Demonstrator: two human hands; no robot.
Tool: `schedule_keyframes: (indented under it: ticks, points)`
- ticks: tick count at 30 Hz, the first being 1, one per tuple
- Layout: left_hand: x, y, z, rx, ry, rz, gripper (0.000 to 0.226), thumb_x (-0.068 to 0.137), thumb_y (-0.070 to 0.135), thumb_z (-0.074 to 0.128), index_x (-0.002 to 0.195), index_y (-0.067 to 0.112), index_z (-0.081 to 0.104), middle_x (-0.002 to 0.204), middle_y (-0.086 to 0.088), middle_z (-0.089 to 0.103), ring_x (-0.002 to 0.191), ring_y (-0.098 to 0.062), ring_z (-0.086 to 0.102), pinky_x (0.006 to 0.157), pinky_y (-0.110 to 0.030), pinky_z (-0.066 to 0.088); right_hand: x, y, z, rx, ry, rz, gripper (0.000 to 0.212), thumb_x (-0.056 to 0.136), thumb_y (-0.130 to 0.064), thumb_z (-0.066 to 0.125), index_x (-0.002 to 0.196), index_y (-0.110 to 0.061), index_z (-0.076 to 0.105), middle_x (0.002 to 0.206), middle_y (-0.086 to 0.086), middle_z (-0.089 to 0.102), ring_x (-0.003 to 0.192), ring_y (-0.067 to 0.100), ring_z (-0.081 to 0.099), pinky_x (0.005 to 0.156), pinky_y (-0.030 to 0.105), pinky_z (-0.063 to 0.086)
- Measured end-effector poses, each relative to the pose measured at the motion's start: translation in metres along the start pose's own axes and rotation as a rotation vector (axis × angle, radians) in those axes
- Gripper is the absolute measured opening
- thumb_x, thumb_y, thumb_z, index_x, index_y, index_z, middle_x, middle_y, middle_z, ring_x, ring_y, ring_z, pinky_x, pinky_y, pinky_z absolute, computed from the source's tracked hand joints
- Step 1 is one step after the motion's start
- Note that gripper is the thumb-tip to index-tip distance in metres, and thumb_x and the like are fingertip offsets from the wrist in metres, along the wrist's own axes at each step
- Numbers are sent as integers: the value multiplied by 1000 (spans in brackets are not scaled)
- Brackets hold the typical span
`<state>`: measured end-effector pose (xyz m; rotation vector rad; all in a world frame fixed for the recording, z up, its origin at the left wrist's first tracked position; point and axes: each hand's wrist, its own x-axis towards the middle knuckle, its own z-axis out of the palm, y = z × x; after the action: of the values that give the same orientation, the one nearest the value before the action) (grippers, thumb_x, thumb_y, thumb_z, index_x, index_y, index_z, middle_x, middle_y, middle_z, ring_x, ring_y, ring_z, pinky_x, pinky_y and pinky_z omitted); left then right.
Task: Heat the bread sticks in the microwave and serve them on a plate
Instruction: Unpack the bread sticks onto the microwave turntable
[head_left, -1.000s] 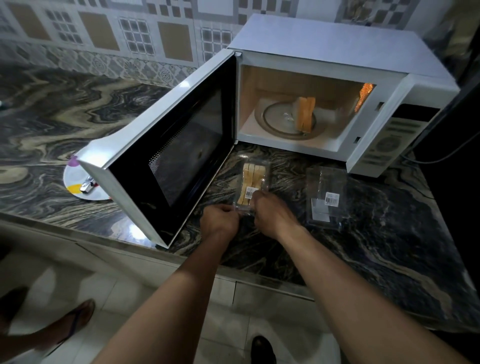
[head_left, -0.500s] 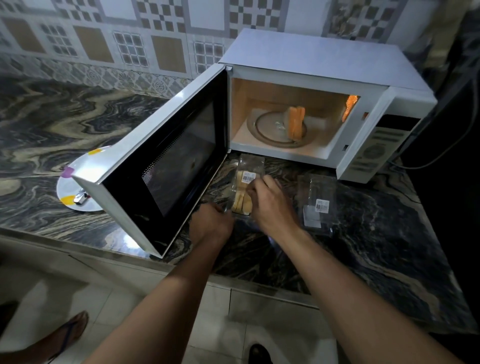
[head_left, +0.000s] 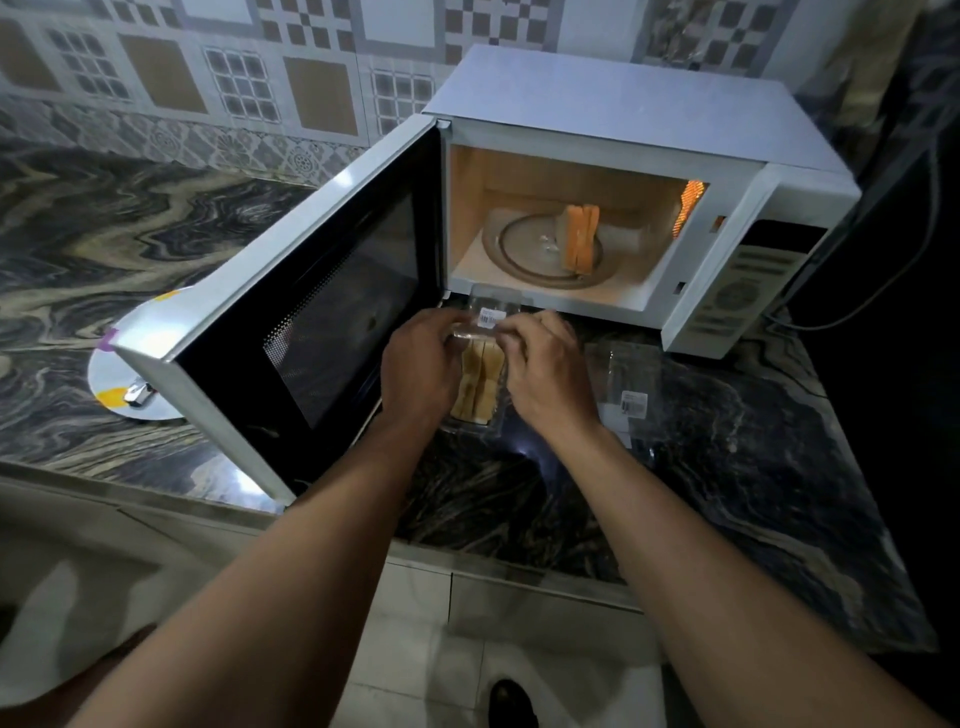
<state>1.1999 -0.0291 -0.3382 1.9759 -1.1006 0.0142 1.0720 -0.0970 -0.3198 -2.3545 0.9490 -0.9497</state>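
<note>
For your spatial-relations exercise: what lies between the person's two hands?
In the head view, a clear plastic pack of bread sticks lies between the left hand and the right hand, with both hands gripping it over the counter.

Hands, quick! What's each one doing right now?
Left hand: closed on the left side of the clear bread stick pack.
Right hand: fingers pinching the pack's lid by the label.

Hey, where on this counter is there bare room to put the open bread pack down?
Bare counter lies toward the front edge, right of both hands and in front of the empty clear pack. It is crowded between the microwave door and that pack.
</note>
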Motion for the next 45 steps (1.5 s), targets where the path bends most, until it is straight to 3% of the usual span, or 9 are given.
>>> schedule_keyframes:
  ticks: [2,5,8,10,19,25,30,37,45]
  points:
    - [5,-2,1,-96,-7,-28,29,89,11,64,113,24,74,108,5,74,98,-11,68,88,-25,53,0,-2,1,74,79,125,18,100,-22,54,115,-17,61,112,3,55,100,20,55,76,28,47]
    - [15,-1,4,-208,-16,-58,25,91,11,66,109,25,75,99,13,73,91,1,67,79,-7,47,-6,-8,7,190,185,350,22,99,-20,50,121,-19,51,116,1,54,99,16,56,74,23,45]
    - [23,1,11,-310,12,-129,21,89,9,69,101,25,75,93,13,74,87,4,68,76,-11,50,-18,-12,22,175,33,567,28,90,-14,55,118,-16,51,113,7,62,100,26,60,83,38,52]
    - [26,-1,15,-349,40,-188,23,88,8,68,98,27,74,88,12,74,83,5,67,72,-10,49,-26,-14,34,116,-138,651,28,88,-16,58,116,-11,57,110,15,67,101,34,64,83,37,54]
    - [39,-6,18,-461,10,-216,25,90,18,71,115,20,75,98,6,76,95,-3,70,89,-30,58,-13,-7,65,-151,-246,589,47,89,-51,59,110,-9,64,102,13,72,92,34,69,70,33,53]
    - [40,-4,16,-474,30,-215,25,93,15,68,117,15,74,94,9,74,83,15,65,80,-11,53,-8,-4,70,-274,-260,533,56,90,-43,62,126,-2,50,114,17,67,106,35,64,80,36,51]
    - [39,-4,16,-476,43,-222,26,92,14,68,117,17,75,94,9,74,89,4,69,89,-25,58,-4,-3,69,-283,-280,534,66,87,-40,69,131,0,41,120,18,64,110,36,62,83,36,50]
    - [36,-4,14,-453,58,-235,26,92,13,67,116,19,75,86,15,72,84,9,67,87,-23,57,1,-7,60,-174,-260,611,51,88,-38,66,122,-4,50,117,18,66,107,36,64,83,36,50]
    - [31,-3,12,-437,80,-251,26,93,11,65,116,19,75,98,6,76,92,0,70,92,-30,57,-8,-12,45,-125,-248,626,49,86,-43,66,118,-8,54,115,17,67,105,37,64,81,33,50]
